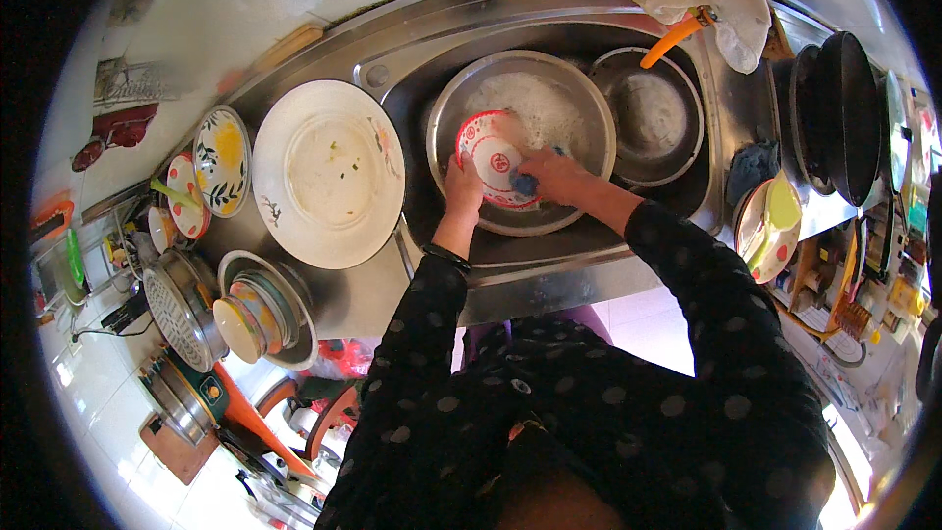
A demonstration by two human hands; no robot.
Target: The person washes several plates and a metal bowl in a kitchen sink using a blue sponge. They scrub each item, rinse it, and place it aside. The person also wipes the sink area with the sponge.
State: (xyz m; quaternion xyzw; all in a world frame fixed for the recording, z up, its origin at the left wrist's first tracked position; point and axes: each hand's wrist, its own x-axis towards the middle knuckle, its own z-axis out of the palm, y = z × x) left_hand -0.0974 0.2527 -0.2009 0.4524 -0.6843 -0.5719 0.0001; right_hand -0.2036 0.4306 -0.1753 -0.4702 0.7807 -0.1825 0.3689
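My left hand (464,188) grips the left rim of a white plate with red patterns (489,158), which is tilted over a large metal basin (605,154). A blue scrubbing cloth or sponge (524,184) is in my right hand (556,175), pressed against the lower right of the plate's face. Foamy water (544,99) fills part of the basin, which sits in the stainless steel sink (508,254). To its right in the same sink stands a smaller metal basin (651,114), with cloudy liquid inside.
A large white enamel basin (331,246) with green scraps stands left of the sink. Beyond it are a floral dish (221,162) and stacked bowls (254,320) in a pot. An orange hose (673,42) hangs over the small basin. Dark pans (846,118) and red-dotted plates (773,250) are at right.
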